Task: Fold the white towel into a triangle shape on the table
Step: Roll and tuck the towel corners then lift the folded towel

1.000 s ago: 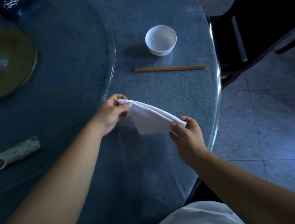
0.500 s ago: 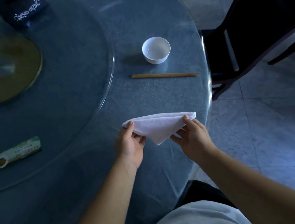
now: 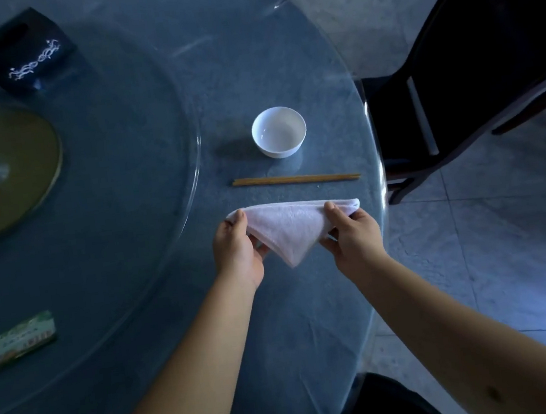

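White towel point(image 3: 290, 227), now level and triangular, between both hands.

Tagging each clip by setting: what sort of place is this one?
Probably a restaurant or home dining room. A round glass-topped table carries a raised turntable, with a place laid: white bowl, chopsticks, and a white towel. A dark chair stands beside it.
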